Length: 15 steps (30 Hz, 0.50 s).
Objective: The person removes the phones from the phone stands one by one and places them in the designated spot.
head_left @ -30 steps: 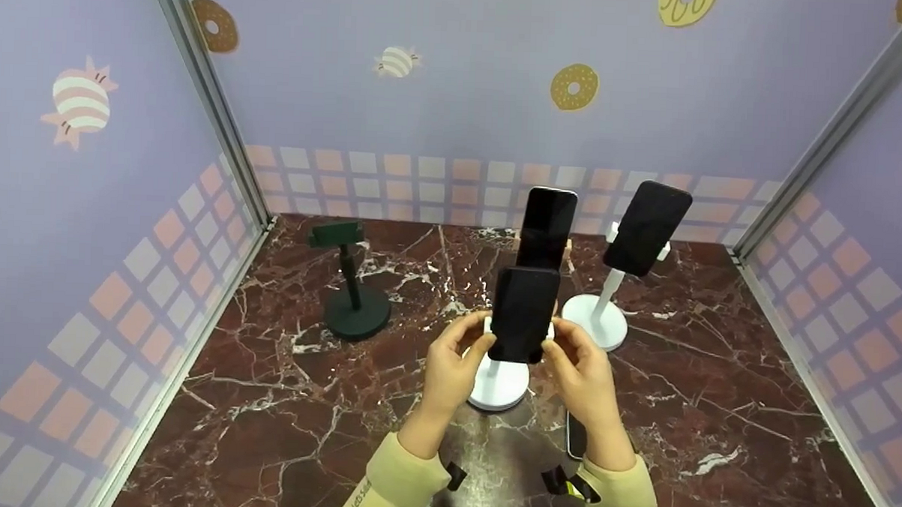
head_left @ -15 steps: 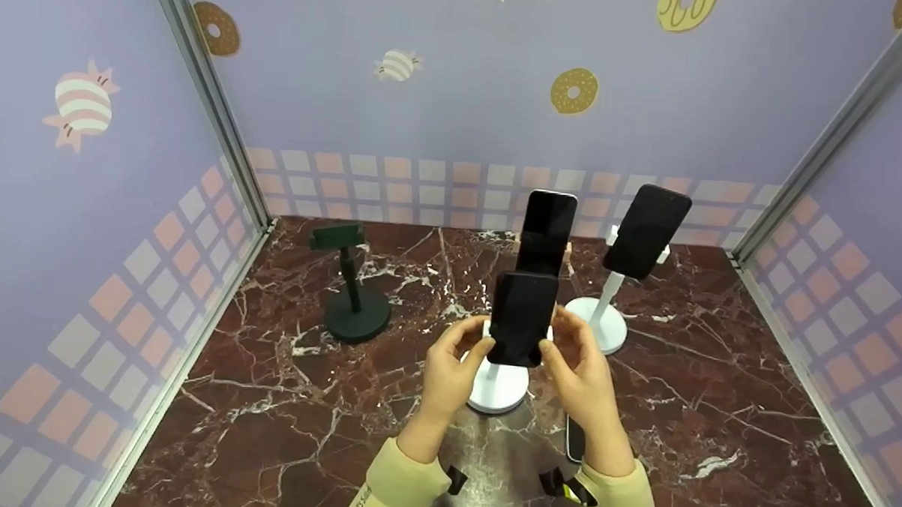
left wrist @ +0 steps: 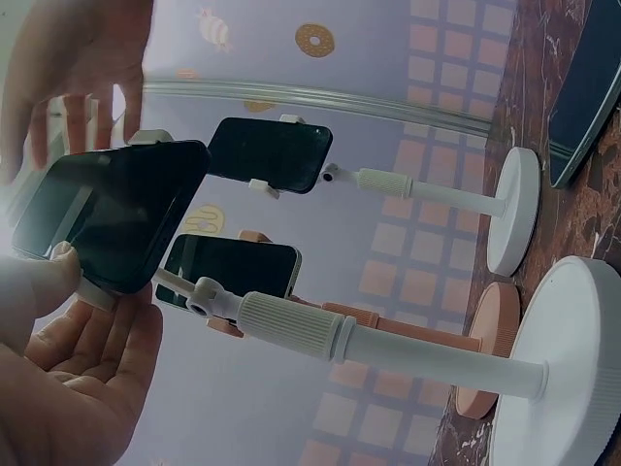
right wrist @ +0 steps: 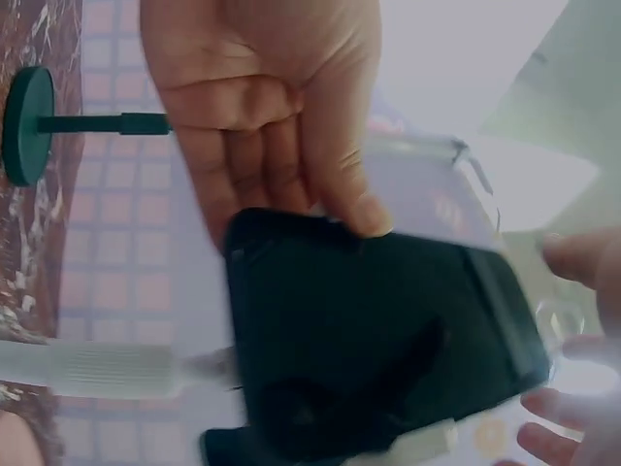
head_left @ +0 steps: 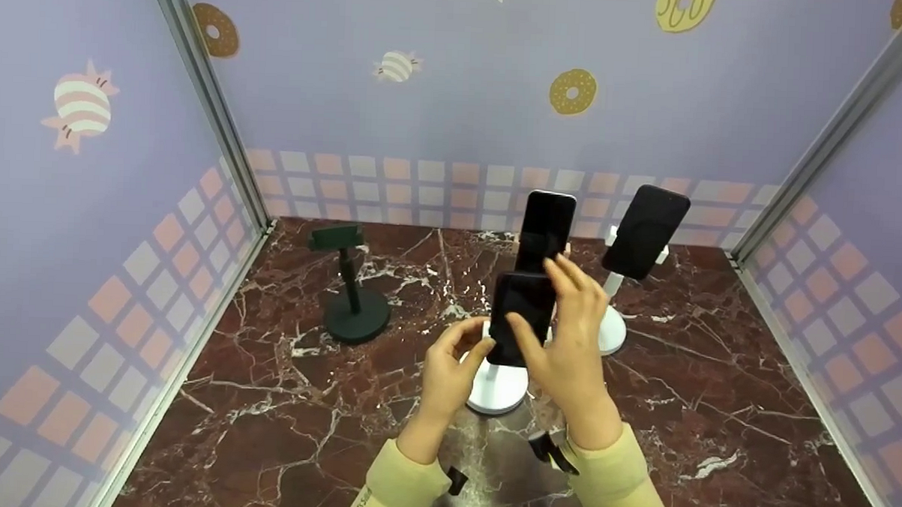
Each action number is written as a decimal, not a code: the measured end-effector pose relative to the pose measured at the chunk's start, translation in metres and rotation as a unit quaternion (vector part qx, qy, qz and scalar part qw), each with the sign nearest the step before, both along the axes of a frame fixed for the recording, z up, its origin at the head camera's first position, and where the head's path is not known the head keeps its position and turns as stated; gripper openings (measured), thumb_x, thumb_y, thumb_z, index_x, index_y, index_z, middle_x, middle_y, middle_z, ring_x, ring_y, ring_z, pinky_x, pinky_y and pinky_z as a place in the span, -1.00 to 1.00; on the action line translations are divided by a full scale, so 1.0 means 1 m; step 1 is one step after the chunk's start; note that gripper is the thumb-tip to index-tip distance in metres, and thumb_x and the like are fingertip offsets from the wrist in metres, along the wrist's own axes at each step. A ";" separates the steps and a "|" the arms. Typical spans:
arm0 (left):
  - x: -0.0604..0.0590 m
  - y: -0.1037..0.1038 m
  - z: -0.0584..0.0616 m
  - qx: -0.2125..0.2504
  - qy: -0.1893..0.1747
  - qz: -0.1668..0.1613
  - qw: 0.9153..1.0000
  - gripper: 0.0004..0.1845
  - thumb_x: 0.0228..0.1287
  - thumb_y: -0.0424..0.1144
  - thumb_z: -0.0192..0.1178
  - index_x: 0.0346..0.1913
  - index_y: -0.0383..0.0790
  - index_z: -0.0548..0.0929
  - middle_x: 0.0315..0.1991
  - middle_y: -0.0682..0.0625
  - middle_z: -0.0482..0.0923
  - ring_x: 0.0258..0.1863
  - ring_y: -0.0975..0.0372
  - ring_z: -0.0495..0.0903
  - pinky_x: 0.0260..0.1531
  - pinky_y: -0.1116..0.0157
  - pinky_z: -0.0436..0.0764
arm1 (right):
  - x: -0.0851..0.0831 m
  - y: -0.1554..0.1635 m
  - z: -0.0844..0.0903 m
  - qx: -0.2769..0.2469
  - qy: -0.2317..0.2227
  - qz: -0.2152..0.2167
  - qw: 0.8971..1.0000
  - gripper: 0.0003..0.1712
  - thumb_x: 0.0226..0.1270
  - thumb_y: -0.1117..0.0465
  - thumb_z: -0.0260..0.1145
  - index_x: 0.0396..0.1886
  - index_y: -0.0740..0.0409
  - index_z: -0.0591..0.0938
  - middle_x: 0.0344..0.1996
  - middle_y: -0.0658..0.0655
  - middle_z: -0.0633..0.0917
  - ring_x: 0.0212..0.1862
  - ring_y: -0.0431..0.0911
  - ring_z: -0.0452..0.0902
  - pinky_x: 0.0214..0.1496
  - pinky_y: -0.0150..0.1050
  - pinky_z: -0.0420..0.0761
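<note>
A dark red marble table (head_left: 280,428) carries four stands, placed here against the near white stand (head_left: 497,386) at its middle. Three stands hold phones and one is bare. The bare one is the dark green stand (head_left: 353,295), off to the left of the near white stand and slightly farther back. A second white stand (head_left: 611,319) rises just to its right and behind, with a black phone (head_left: 645,230) clamped at a tilt. Directly behind the near white stand an upright phone (head_left: 546,228) stands on a peach-coloured stand (left wrist: 490,364), whose base shows only in the left wrist view.

The near phone (head_left: 522,316) sits in the clamp atop the near white stand. The left hand (head_left: 447,373) pinches its left edge, thumb on the front and fingers behind. The right hand (head_left: 564,340) is lifted in front of the phone with fingers straight and spread, thumb lying across the screen, gripping nothing; it hides the lower right of that phone and part of the second white stand's pole.

The left wrist view alone shows a further phone (left wrist: 587,87) lying flat on the table beside the white bases. The right wrist view is blurred, showing the near phone's dark screen and the green stand's base.
</note>
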<state>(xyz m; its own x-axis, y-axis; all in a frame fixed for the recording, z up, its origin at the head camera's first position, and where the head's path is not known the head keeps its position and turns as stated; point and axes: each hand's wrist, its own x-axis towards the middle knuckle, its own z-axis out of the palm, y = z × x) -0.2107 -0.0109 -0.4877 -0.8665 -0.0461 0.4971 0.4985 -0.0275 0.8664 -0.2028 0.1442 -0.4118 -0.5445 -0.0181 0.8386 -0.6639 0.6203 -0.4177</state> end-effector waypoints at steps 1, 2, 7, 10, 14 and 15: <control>0.000 0.000 0.000 -0.001 0.001 0.000 1.000 -0.69 0.33 -0.44 0.34 0.09 -0.49 0.66 -0.06 -0.29 0.70 -0.08 0.27 0.68 -0.02 0.35 0.71 | -0.001 -0.003 0.004 0.015 0.007 -0.003 1.000 -0.17 0.21 0.19 0.53 0.43 0.28 0.40 0.40 0.38 0.42 0.36 0.28 0.21 0.44 0.12 0.24; 0.000 0.000 0.000 -0.004 0.002 0.003 1.000 -0.69 0.33 -0.44 0.33 0.09 -0.49 0.67 -0.06 -0.29 0.70 -0.09 0.27 0.68 -0.03 0.36 0.71 | -0.002 -0.006 0.007 0.030 0.011 -0.007 0.999 -0.18 0.22 0.15 0.52 0.43 0.24 0.41 0.41 0.37 0.41 0.36 0.28 0.19 0.45 0.16 0.23; 0.001 -0.001 0.000 -0.016 0.000 0.005 1.000 -0.68 0.32 -0.44 0.34 0.10 -0.51 0.65 -0.05 -0.30 0.69 -0.06 0.21 0.67 0.03 0.34 0.71 | -0.002 -0.020 0.017 0.100 0.004 -0.035 0.994 -0.21 0.26 0.00 0.52 0.42 0.08 0.43 0.39 0.29 0.42 0.36 0.27 0.20 0.31 0.30 0.41; 0.001 -0.002 -0.001 -0.024 -0.003 0.002 1.000 -0.65 0.33 -0.40 0.34 0.12 -0.50 0.64 -0.02 -0.29 0.69 -0.03 0.20 0.68 0.07 0.31 0.71 | -0.003 -0.024 0.018 0.128 0.000 -0.048 0.991 -0.23 0.25 -0.02 0.53 0.39 0.06 0.45 0.31 0.30 0.46 0.32 0.27 0.23 0.27 0.33 0.46; 0.001 -0.003 -0.002 -0.028 -0.002 0.003 1.000 -0.65 0.34 -0.36 0.34 0.12 -0.46 0.66 -0.02 -0.27 0.70 -0.03 0.20 0.70 0.06 0.25 0.73 | -0.005 -0.027 0.018 0.139 0.004 -0.057 0.989 -0.27 0.24 0.01 0.55 0.33 0.08 0.48 0.18 0.32 0.50 0.25 0.25 0.25 0.24 0.29 0.46; 0.000 -0.003 -0.002 -0.028 0.000 0.005 1.000 -0.65 0.34 -0.35 0.34 0.12 -0.45 0.66 -0.02 -0.27 0.70 -0.03 0.20 0.70 0.05 0.24 0.73 | -0.005 -0.028 0.018 0.141 0.003 -0.060 0.988 -0.28 0.24 0.01 0.55 0.32 0.08 0.48 0.15 0.32 0.49 0.23 0.24 0.25 0.22 0.27 0.47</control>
<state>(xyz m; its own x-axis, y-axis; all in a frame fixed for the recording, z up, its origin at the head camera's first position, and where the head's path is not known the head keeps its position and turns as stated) -0.2105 -0.0140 -0.4897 -0.8661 -0.0264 0.4992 0.4986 0.0258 0.8664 -0.2081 0.1164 -0.3941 -0.5524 -0.1870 0.8123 -0.5798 0.7863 -0.2133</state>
